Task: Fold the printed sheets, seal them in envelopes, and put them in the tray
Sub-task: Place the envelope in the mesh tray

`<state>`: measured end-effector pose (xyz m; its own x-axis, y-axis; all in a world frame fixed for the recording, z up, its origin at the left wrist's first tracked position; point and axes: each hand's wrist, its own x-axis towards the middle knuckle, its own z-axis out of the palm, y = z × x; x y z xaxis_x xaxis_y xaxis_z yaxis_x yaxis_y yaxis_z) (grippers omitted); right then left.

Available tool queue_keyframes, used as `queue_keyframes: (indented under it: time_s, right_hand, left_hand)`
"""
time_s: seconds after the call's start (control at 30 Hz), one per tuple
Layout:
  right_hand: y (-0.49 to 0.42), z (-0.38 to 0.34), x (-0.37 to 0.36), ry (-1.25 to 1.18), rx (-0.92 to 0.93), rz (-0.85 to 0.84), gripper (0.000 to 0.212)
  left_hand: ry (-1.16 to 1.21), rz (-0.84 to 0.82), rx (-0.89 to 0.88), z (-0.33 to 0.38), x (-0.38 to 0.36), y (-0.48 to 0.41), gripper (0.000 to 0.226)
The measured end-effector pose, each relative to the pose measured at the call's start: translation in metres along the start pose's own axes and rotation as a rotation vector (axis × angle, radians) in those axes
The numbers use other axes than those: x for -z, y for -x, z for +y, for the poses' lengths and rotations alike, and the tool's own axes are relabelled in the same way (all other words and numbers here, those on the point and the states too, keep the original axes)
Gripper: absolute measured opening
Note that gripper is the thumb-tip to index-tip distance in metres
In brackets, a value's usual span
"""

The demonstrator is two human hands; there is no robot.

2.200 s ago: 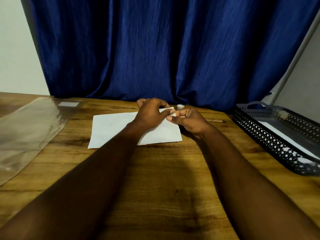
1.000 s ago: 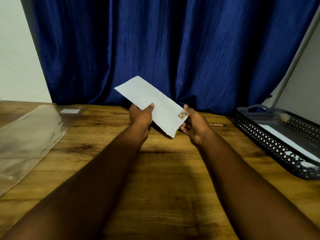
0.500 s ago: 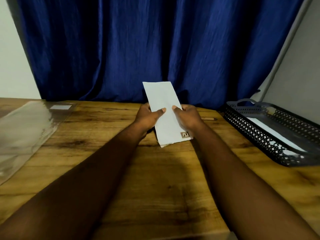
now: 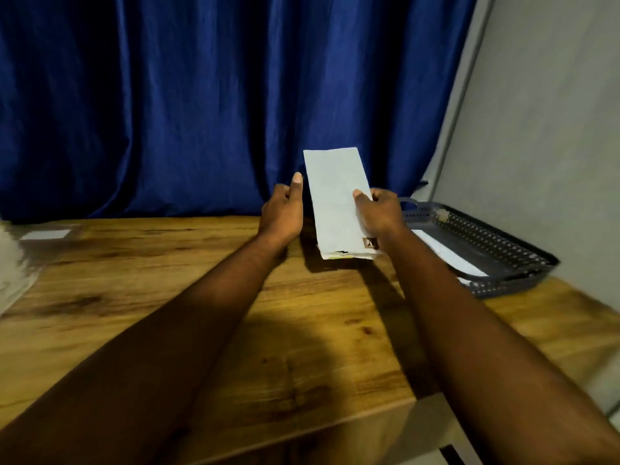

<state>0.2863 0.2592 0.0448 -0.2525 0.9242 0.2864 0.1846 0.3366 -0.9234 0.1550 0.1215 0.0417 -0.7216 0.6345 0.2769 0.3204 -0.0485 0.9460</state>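
I see the long white paper envelope [image 4: 335,196] held upright above the brown wooden surface [image 4: 318,330], just to the left of the dark grey perforated plastic tray [image 4: 510,285]. The right hand [image 4: 379,213] carries it alone: its grip is clamped on the envelope edge that faces the tray, with the thumb pressed flat on the front face. A small brown stamp [image 4: 370,243] sits in the envelope's lower corner, on the tray side. The left hand [image 4: 281,216] is on the side of the envelope away from the tray, just beside it but apart. Its grip is slack and holds nothing, thumb up and fingers loosely curled. White paper [image 4: 446,255] lies inside the tray. A blurred clear plastic sleeve [image 4: 13,273] lies well apart from the tray, at the surface's opposite end. A deep blue curtain [image 4: 201,95] hangs behind.
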Motion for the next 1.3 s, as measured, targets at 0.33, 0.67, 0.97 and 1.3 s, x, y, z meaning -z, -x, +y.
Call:
queue_keyframes:
  time_s: [0.33, 0.67, 0.97, 1.3]
  right_hand:
    - [-0.061, 0.027, 0.176, 0.254, -0.052, 0.190, 0.039]
    - [-0.084, 0.111, 0.206, 0.668, -0.165, -0.240, 0.030]
    - [-0.079, 0.102, 0.199, 1.023, -0.134, -0.446, 0.039]
    - [-0.057, 0.067, 0.181, 1.215, 0.170, -0.190, 0.038]
  left_hand:
    - [-0.087, -0.094, -0.011, 0.006, -0.140, 0.049, 0.071]
    - [-0.304, -0.069, -0.006, -0.017, -0.199, 0.068, 0.062]
    - [-0.334, -0.047, 0.000, -0.018, -0.209, 0.067, 0.049]
    - [-0.173, -0.079, 0.017, -0.022, -0.202, 0.060, 0.030]
